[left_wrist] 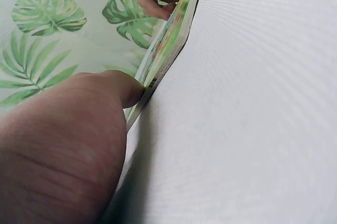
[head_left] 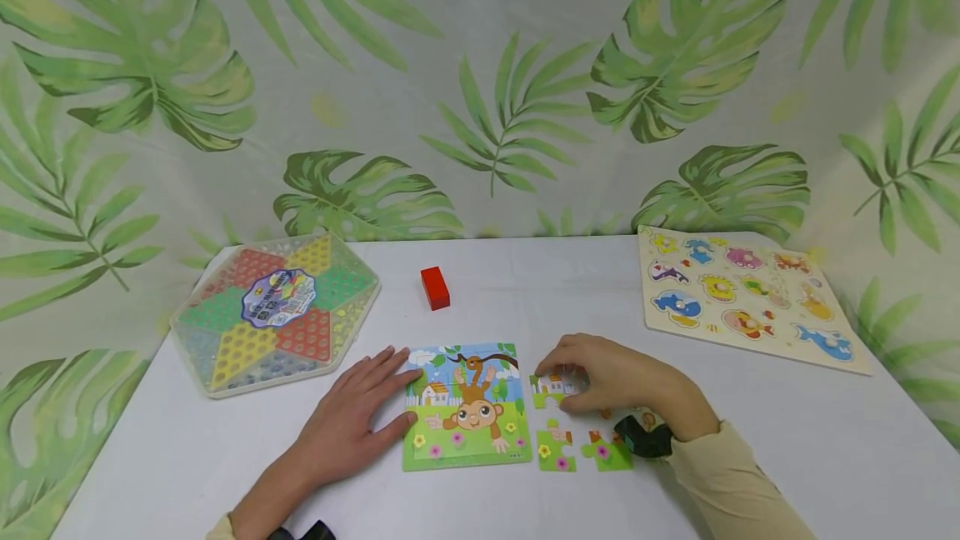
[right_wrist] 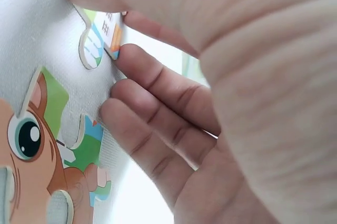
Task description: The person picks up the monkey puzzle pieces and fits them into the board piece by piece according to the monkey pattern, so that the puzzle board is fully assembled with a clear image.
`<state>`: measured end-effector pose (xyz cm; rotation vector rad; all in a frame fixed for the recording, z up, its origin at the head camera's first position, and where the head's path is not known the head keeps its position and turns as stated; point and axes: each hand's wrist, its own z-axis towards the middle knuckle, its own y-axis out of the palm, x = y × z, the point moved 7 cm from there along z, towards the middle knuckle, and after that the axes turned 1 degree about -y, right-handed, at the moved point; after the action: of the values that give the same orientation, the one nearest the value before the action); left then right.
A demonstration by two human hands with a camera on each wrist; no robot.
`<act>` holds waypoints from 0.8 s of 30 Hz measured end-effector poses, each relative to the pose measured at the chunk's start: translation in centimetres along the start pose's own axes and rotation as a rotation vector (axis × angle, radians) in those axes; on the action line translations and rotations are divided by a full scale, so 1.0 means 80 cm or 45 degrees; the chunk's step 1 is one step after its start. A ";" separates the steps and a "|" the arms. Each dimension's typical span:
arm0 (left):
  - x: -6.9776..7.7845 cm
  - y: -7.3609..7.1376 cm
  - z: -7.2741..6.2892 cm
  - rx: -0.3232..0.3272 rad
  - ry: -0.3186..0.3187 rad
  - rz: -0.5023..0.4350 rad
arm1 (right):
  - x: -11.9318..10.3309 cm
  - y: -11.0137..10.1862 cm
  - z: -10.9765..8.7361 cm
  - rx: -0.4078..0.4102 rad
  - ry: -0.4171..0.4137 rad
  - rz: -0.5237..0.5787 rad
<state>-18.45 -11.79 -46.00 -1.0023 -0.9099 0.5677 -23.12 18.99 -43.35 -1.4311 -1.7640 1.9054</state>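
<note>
A square jigsaw board [head_left: 467, 419] with a monkey picture lies on the table. My left hand [head_left: 358, 423] rests at its left edge, fingers spread; in the left wrist view the left thumb [left_wrist: 131, 90] lies against the board's side. Right of the board, my right hand [head_left: 611, 373] pinches a jigsaw piece with a house [head_left: 550, 387] between thumb and fingers, low over the table. The right wrist view has this house piece [right_wrist: 110, 32] partly behind the thumb. Below it are loose pieces, including a flower piece [head_left: 555, 452] and a monkey-face piece [right_wrist: 39, 145].
A red block [head_left: 435, 288] lies behind the board. At the back left is a hexagonal marble game board [head_left: 277, 311] in clear plastic. A wooden peg puzzle [head_left: 750, 298] with sea animals stands at the back right, near the leaf-patterned cloth [head_left: 510, 123].
</note>
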 end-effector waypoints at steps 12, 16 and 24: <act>0.001 0.000 0.000 -0.011 -0.023 -0.019 | -0.012 -0.003 0.003 0.076 -0.044 -0.081; 0.002 -0.001 0.000 -0.005 -0.014 -0.017 | -0.011 -0.002 0.003 0.080 -0.046 -0.058; 0.001 -0.001 0.000 -0.003 -0.010 -0.015 | -0.017 -0.002 0.006 0.095 -0.103 -0.003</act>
<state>-18.41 -11.76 -45.92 -0.9973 -0.9234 0.5613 -22.81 17.80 -42.63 -1.3443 -1.7082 2.0323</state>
